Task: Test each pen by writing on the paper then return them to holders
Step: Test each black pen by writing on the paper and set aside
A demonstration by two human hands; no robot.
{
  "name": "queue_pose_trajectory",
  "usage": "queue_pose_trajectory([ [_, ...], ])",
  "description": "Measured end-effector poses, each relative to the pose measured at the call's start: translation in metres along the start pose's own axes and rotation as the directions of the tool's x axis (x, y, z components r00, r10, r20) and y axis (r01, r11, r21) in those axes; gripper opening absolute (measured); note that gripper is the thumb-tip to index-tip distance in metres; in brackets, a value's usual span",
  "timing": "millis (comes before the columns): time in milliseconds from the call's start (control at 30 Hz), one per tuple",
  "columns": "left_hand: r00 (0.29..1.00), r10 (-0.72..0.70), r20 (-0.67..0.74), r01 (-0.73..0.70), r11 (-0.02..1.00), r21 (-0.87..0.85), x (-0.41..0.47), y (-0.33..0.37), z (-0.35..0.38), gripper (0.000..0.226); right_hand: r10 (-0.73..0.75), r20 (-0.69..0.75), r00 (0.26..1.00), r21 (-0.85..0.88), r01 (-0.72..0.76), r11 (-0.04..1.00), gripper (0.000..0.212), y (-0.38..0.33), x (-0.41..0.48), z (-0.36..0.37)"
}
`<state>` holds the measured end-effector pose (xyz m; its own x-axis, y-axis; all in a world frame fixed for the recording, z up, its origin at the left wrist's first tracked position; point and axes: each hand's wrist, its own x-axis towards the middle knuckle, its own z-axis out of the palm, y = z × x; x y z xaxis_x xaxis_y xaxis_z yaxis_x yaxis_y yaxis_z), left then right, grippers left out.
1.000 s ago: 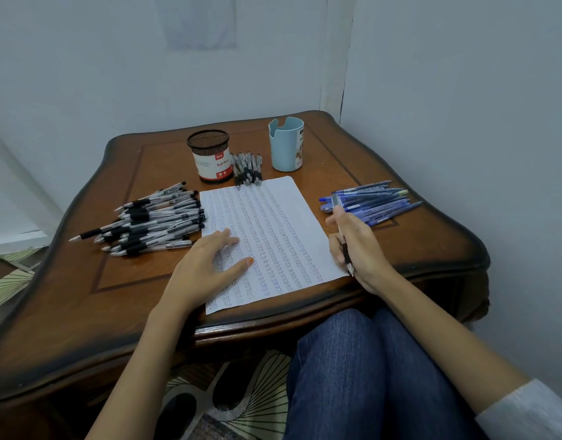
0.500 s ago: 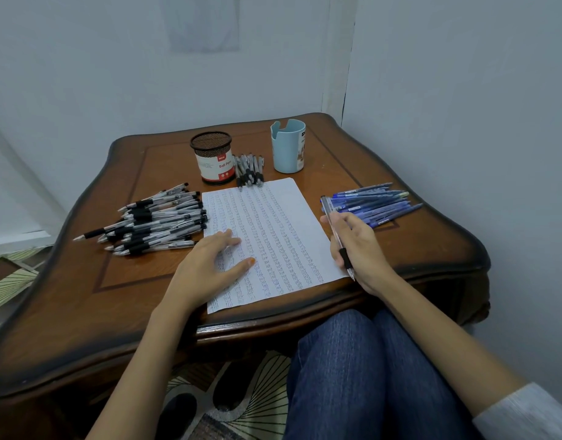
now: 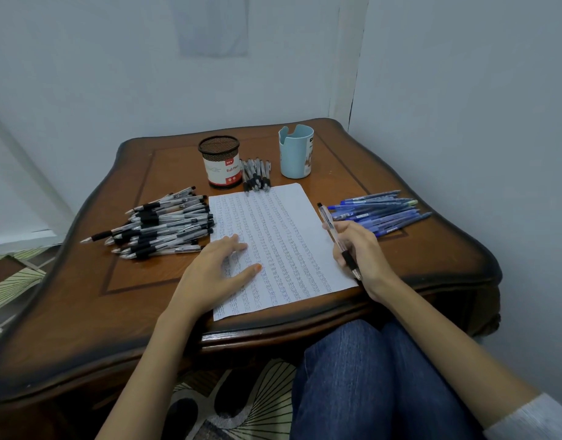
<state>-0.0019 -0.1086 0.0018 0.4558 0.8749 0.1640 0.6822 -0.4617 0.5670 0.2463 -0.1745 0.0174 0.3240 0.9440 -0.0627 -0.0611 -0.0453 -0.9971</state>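
Here, right of centre, the right hand [image 3: 359, 252] grips a black-grip pen [image 3: 335, 236], its tip by the paper [image 3: 282, 236]'s lower right corner. The left hand [image 3: 216, 268] lies flat on the sheet. Testing looks in hand; next, probably, a written mark, then the mesh holder [image 3: 220, 163], upper centre.

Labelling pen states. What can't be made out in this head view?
Head view only:
Contents of the mesh holder and blue holder: their own walls hide the insides.
Marks on the paper: too small to read.
Tip of the pen in the right hand: contact with the paper unclear, too small.
Paper beneath the left hand: covered by it.
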Motion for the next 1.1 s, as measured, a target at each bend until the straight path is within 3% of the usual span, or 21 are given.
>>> queue_pose_trajectory([
  [267, 1.000, -0.007, -0.011, 0.007, 1.000, -0.026, 0.003, -0.003, 0.000, 0.058, 0.079, 0.066, 0.995, -0.031, -0.077, 0.997, 0.029, -0.011, 0.036, 0.015],
  [433, 0.999, -0.040, -0.005, 0.040, 0.997, -0.065, 0.008, -0.005, 0.000, 0.057, 0.050, 0.071, 0.996, -0.168, -0.038, 0.985, 0.023, -0.021, 0.071, 0.037],
  [667, 0.999, -0.040, 0.004, 0.041, 0.997, -0.061, 0.010, -0.010, 0.002, 0.053, -0.023, -0.018, 1.000, -0.205, 0.019, 0.979, 0.019, -0.032, 0.137, 0.069],
  [900, 0.999, -0.031, -0.017, 0.030, 0.997, -0.066, 0.013, -0.015, 0.004, 0.054, -0.088, -0.103, 0.991, -0.381, 0.043, 0.924, 0.016, -0.035, 0.207, 0.106],
  [1100, 0.999, -0.031, -0.030, 0.029, 0.997, -0.071, 0.013, -0.016, 0.005, 0.055, -0.123, -0.065, 0.990, -0.521, 0.071, 0.851, 0.028, -0.036, 0.228, 0.123],
])
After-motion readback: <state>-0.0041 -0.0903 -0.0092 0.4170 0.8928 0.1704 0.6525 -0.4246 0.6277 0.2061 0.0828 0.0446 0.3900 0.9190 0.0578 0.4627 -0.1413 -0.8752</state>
